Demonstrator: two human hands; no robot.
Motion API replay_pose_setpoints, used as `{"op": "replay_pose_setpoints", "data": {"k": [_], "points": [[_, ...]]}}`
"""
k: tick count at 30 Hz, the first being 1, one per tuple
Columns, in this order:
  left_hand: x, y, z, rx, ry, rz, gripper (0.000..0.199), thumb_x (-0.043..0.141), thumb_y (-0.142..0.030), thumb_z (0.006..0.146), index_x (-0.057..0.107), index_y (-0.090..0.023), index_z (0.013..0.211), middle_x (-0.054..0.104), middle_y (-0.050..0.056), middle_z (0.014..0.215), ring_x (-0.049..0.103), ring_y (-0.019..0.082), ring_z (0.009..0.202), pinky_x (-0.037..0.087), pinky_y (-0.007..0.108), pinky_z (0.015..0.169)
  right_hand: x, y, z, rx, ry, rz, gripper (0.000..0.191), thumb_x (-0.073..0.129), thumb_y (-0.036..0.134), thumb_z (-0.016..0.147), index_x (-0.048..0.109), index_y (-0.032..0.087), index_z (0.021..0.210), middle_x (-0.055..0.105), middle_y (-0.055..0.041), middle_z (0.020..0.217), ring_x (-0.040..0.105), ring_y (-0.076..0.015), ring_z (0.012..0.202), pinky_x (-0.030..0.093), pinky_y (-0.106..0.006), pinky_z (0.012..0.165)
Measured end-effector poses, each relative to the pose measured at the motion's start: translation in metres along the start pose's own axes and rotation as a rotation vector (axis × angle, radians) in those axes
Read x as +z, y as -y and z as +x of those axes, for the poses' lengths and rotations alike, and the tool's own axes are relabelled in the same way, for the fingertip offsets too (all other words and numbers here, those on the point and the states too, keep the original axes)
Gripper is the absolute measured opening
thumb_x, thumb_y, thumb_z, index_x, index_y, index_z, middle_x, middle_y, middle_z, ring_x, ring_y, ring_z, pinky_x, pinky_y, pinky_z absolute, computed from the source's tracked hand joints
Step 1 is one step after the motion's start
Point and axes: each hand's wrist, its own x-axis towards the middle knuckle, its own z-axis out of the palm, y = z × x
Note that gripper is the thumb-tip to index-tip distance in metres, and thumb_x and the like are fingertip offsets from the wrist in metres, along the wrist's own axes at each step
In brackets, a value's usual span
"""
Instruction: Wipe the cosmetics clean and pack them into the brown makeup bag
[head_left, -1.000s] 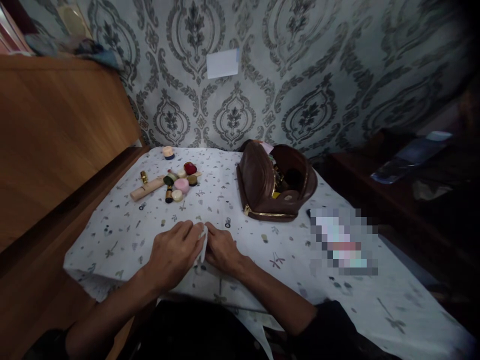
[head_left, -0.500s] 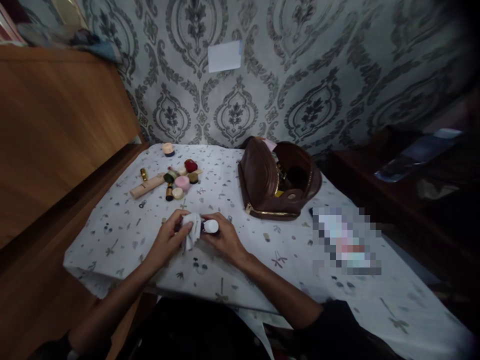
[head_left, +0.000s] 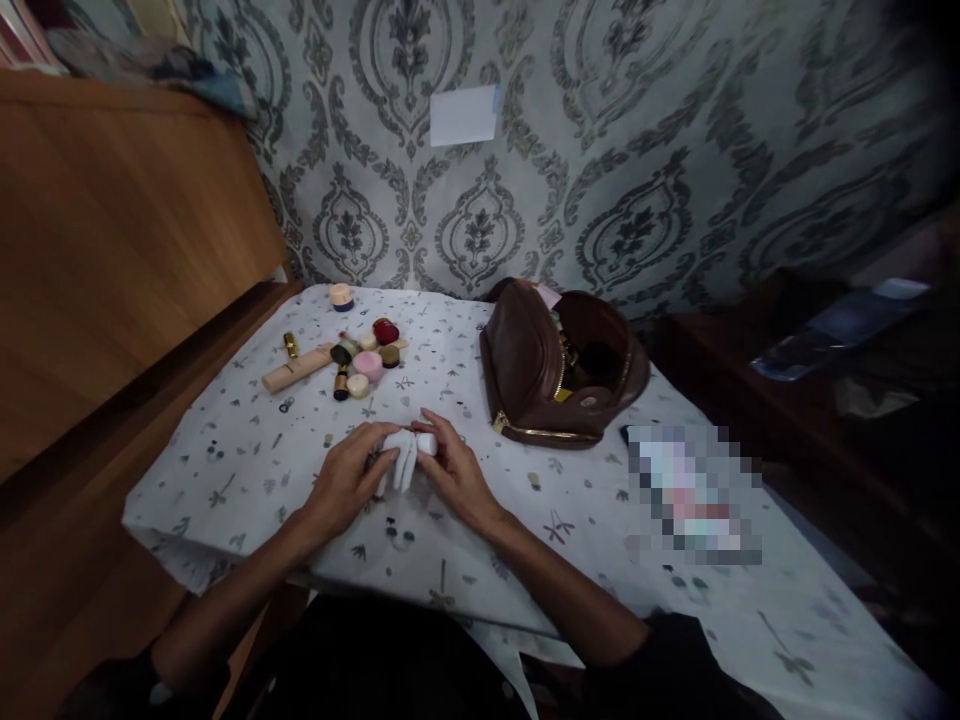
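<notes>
Above the near part of the table, my left hand is closed on a folded white cloth or tissue. The cloth lies against a small bottle with a white cap; its body is mostly hidden by the cloth and fingers. My right hand grips this bottle at the capped end, thumb in front and fingers behind. Beyond my hands lies a cluster of cosmetics, with a pink jar, a red round item, a beige tube and a small dark bottle.
A brown bag stands unzipped at the back right, with things inside. A pixelated phone-like object lies to its front right. A patterned cloth covers the table. Wooden furniture borders the left, the papered wall the back.
The white cloth has shifted over the bottle and now hides its dark body up to the cap. My right fingers have lifted and moved around the cap. The view has tilted slightly.
</notes>
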Motion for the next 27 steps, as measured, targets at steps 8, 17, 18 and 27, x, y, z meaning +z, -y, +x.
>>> {"op": "replay_pose_setpoints", "data": {"k": [8, 17, 18, 27], "points": [[0.000, 0.015, 0.009, -0.007, -0.008, 0.255, 0.028, 0.041, -0.032, 0.097, 0.059, -0.022, 0.116, 0.065, 0.006, 0.105, 0.062, 0.021, 0.097, 0.049, 0.033, 0.084, -0.002, 0.000, -0.001, 0.057, 0.019, 0.078, 0.058, 0.057, 0.036, 0.091, 0.033, 0.022, 0.142, 0.056, -0.0158, 0.135, 0.056, -0.0232, 0.121, 0.046, -0.043, 0.098], [-0.018, 0.054, -0.008, -0.213, -0.005, 0.080, 0.029, 0.046, -0.037, 0.093, 0.059, -0.019, 0.111, 0.068, 0.005, 0.104, 0.063, 0.021, 0.093, 0.048, 0.035, 0.086, -0.001, 0.003, 0.005, 0.126, -0.056, 0.120, 0.032, 0.063, 0.040, 0.083, 0.060, 0.020, 0.108, 0.067, -0.0039, 0.096, 0.064, -0.0178, 0.085, 0.053, -0.031, 0.075], [-0.017, 0.052, -0.008, -0.200, -0.022, 0.075, 0.029, 0.046, -0.037, 0.093, 0.060, -0.018, 0.111, 0.067, 0.006, 0.105, 0.062, 0.022, 0.096, 0.047, 0.035, 0.088, -0.002, 0.003, 0.006, 0.109, -0.074, 0.098, 0.032, 0.064, 0.040, 0.082, 0.062, 0.020, 0.108, 0.067, -0.0042, 0.096, 0.063, -0.0178, 0.084, 0.053, -0.030, 0.074], [-0.007, 0.006, 0.019, 0.067, 0.037, 0.231, 0.032, 0.040, -0.033, 0.097, 0.058, -0.023, 0.121, 0.060, 0.004, 0.096, 0.060, 0.018, 0.091, 0.048, 0.029, 0.079, -0.005, 0.007, 0.005, 0.057, -0.078, 0.020, 0.031, 0.067, 0.037, 0.080, 0.068, 0.020, 0.106, 0.069, -0.0032, 0.091, 0.060, -0.0174, 0.076, 0.049, -0.029, 0.069]]}}
